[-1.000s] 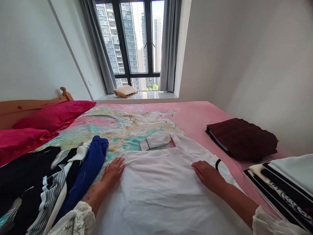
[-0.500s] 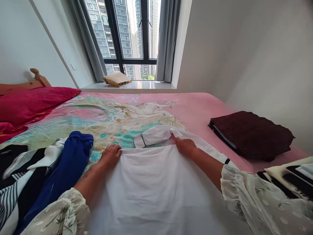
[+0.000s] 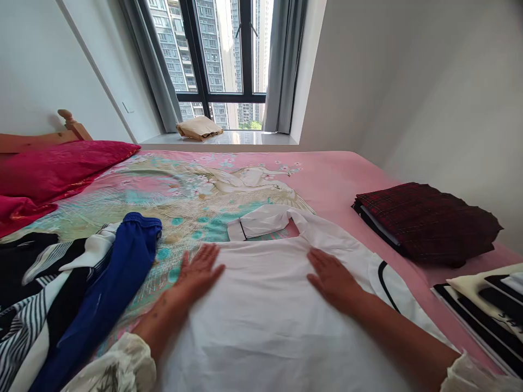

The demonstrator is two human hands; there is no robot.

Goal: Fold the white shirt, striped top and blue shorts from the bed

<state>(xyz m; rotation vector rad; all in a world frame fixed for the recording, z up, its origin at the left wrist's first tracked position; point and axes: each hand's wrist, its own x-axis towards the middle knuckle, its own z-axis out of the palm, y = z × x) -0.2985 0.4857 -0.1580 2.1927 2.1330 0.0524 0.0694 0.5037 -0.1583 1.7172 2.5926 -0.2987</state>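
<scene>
A white shirt (image 3: 261, 305) with thin black trim lies spread on the bed in front of me, its collar end pointing away. My left hand (image 3: 198, 269) is at the shirt's left edge, palm down with fingers stretched out. On the right part of the shirt, my right hand (image 3: 333, 277) lies flat, fingers extended and slightly apart. Neither hand grips the cloth. Beyond the fingertips, the white collar (image 3: 261, 222) forms a loop over the bedspread. Black piping (image 3: 386, 283) shows on the shirt's right side.
Blue pants (image 3: 118, 277) and black-and-white striped clothes (image 3: 36, 305) lie at left. Dark red plaid folded cloth (image 3: 425, 220) and a stack of folded clothes (image 3: 486, 305) sit at right. A red pillow (image 3: 69, 163) rests near the headboard. A beige bundle (image 3: 199, 128) is on the windowsill.
Both hands have let go of the shirt's upper edge and opened flat. My right hand has moved down and right on the cloth, and more of the shirt's black piping shows.
</scene>
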